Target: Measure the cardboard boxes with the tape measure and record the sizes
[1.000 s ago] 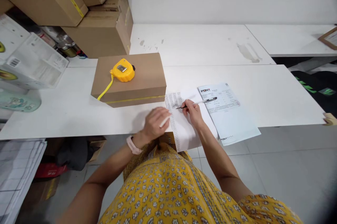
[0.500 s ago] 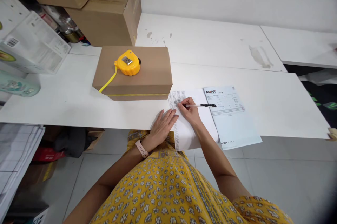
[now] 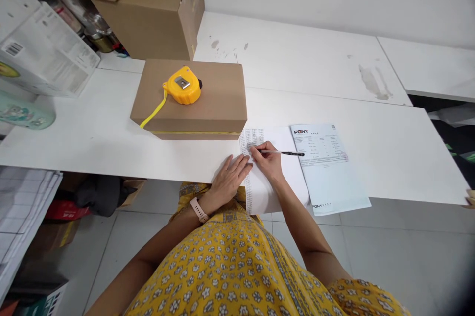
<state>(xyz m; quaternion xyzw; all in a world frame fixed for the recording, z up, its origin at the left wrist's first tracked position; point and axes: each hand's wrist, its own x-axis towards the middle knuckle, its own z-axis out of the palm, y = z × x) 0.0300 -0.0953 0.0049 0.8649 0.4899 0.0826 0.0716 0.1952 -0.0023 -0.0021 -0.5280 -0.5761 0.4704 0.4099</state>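
Observation:
My right hand [image 3: 267, 161] is closed around a pen [image 3: 285, 152] with a black end, its tip side over the written columns of a white sheet of paper [image 3: 291, 175]. Fingers stretched out, my left hand [image 3: 230, 175] lies flat at the left edge of that sheet. Part of the paper hangs over the table's front edge. To the right of it lies a pale blue printed form [image 3: 336, 182] headed PONY. Beyond my left hand stands a closed cardboard box [image 3: 218, 93]. A yellow tape measure [image 3: 184, 89] rests on top, with a yellow strip trailing to the box's front left edge.
Stacked cartons [image 3: 148, 24] fill the back left of the white table [image 3: 393, 153]. At the far left are a white printed box [image 3: 52, 54] and a mint-green bottle [image 3: 27, 111]. A wall runs along the back.
The view has shifted slightly. My right hand still holds the pen on the paper, and the pen's black end points a little lower. My left hand stays flat in place.

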